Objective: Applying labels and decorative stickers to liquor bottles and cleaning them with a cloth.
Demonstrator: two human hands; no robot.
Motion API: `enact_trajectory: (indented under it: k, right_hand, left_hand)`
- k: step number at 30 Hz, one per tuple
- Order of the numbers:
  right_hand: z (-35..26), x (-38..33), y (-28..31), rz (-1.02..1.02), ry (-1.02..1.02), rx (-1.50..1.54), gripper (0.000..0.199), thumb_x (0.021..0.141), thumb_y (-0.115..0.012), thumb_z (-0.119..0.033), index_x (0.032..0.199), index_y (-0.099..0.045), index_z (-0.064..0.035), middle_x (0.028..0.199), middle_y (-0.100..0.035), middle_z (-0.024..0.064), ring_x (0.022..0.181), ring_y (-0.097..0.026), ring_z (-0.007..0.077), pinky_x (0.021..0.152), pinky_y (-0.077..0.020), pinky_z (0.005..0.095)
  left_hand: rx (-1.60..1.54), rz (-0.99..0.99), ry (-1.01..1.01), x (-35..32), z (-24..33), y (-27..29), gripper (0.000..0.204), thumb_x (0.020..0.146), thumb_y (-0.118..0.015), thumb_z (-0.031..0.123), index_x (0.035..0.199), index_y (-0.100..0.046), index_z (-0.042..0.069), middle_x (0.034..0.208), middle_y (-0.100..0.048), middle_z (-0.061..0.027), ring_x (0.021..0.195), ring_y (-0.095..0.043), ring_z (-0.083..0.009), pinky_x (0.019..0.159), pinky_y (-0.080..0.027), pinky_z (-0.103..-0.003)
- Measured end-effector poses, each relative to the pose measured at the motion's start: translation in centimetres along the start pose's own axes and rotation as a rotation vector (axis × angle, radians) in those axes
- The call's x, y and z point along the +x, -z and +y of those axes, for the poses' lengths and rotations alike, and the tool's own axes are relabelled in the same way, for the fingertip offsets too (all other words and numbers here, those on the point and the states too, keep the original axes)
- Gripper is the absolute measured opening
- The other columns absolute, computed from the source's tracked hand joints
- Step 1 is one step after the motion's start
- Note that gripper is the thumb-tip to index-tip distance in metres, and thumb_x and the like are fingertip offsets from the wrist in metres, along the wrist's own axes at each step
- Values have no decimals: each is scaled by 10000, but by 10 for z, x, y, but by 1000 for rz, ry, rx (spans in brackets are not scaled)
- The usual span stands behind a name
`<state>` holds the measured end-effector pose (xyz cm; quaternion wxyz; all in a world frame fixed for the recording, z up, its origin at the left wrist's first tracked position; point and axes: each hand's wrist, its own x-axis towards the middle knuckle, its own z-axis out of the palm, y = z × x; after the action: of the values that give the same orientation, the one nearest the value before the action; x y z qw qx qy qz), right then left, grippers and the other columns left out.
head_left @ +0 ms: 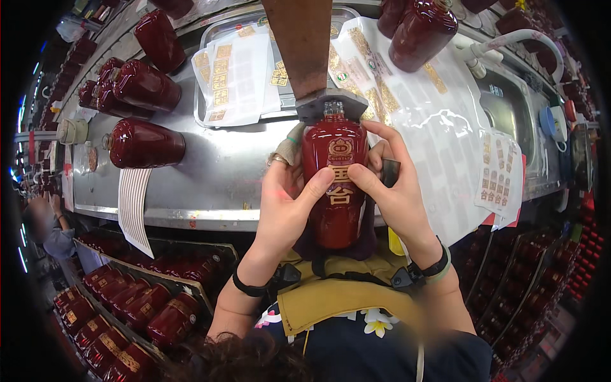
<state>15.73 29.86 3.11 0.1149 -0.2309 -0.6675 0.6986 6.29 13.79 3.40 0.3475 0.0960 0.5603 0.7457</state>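
Note:
A dark red glass bottle (pixel 335 219) with gold lettering on its front lies tilted in front of me, its clear neck resting against a dark notched bracket. My left hand (pixel 285 191) is wrapped round its left side, the thumb pressed on the gold decal; a cloth covers one of its fingers. My right hand (pixel 396 184) grips the right side, with its thumb on the same decal and a small dark flat piece (pixel 390 170) held in the curled fingers. The bottle's lower end sits on dark cloth at my lap.
Decal sheets (pixel 234 79) lie in a metal tray (pixel 202 113), and more (pixel 499 172) at the right. Red bottles (pixel 146 145) stand or lie on the steel bench at left and far right. A sink with a white tap (pixel 519 39) is at right. Crates of bottles (pixel 137 302) stand below.

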Motion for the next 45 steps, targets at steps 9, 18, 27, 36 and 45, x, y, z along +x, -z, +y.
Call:
enact_trajectory:
  k: [9, 18, 27, 36, 45]
  right_hand:
    - [-10, 4, 7, -32, -15, -59, 600, 924, -776, -98, 1454, -499, -52, 916, -425, -39, 812, -424, 67, 741, -375, 226]
    - [-68, 39, 23, -118, 663, -554, 284, 909, -636, 73, 1174, -698, -11, 1038, -721, 101, 996, -665, 229, 868, -550, 385]
    - [-85, 67, 9, -223, 926, -836, 299, 822, -709, 74, 1089, -755, -53, 965, -723, 93, 866, -622, 309, 791, -528, 405]
    - [-50, 29, 28, -105, 3, -121, 370, 1032, -666, -180, 1354, -607, -9, 928, -581, -22, 826, -494, 62, 775, -448, 247]
    - [15, -20, 8, -77, 22, 63, 830, 881, -868, -178, 1576, -418, -116, 870, -335, -66, 773, -360, 40, 694, -332, 198]
  left_hand:
    - [14, 8, -27, -1, 1, -3, 739, 1003, -705, 48, 1600, -285, -74, 1511, -517, -181, 1373, -539, -219, 1163, -442, -383]
    - [106, 60, -90, -3, -1, -14, 774, 946, -743, 25, 1579, -311, -84, 1462, -543, -177, 1280, -602, -194, 1066, -522, -349]
    - [121, 65, -155, -3, -8, -17, 770, 946, -737, 17, 1578, -308, -78, 1467, -532, -176, 1308, -578, -209, 1105, -492, -369]
    - [-93, -36, -46, -12, -1, 3, 638, 1088, -571, 117, 1626, -274, -56, 1590, -458, -163, 1454, -459, -224, 1222, -359, -392]
    - [-17, -35, -103, -19, -12, -1, 745, 1020, -679, 44, 1625, -257, -57, 1580, -452, -179, 1451, -465, -231, 1214, -388, -397]
